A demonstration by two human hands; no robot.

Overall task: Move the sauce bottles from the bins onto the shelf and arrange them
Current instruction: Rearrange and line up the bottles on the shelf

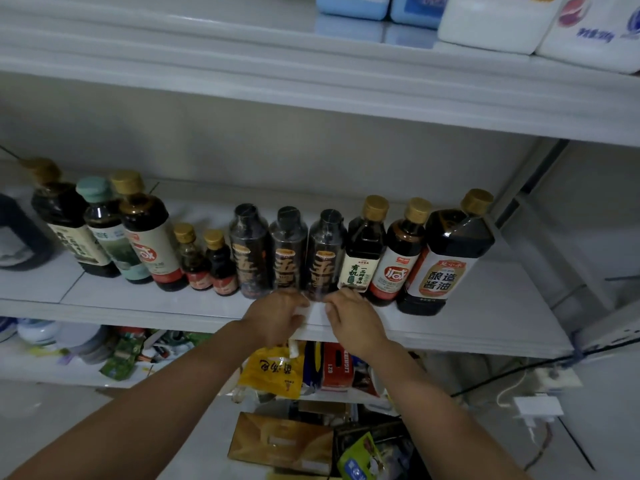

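A row of dark sauce bottles stands along the white middle shelf (138, 303). From the left come three tall bottles (145, 233), two small gold-capped ones (207, 261), and three black shrink-wrapped bottles (289, 251). To their right stand two gold-capped labelled bottles (398, 258) and a large bottle (446, 258). My left hand (277, 315) is at the shelf's front edge, just below the middle black bottle. My right hand (351, 318) hovers below the third black bottle (325, 254). Both hands have loosely curled fingers and hold nothing. No bins are in view.
The shelf above carries blue jugs (353, 5) and white packs (502, 22). The lower shelf holds bowls (38, 332), a yellow bag (273, 372) and a red box (336, 367). Boxes and packets (284, 441) lie on the floor. A power strip and cables (540, 407) are at the right.
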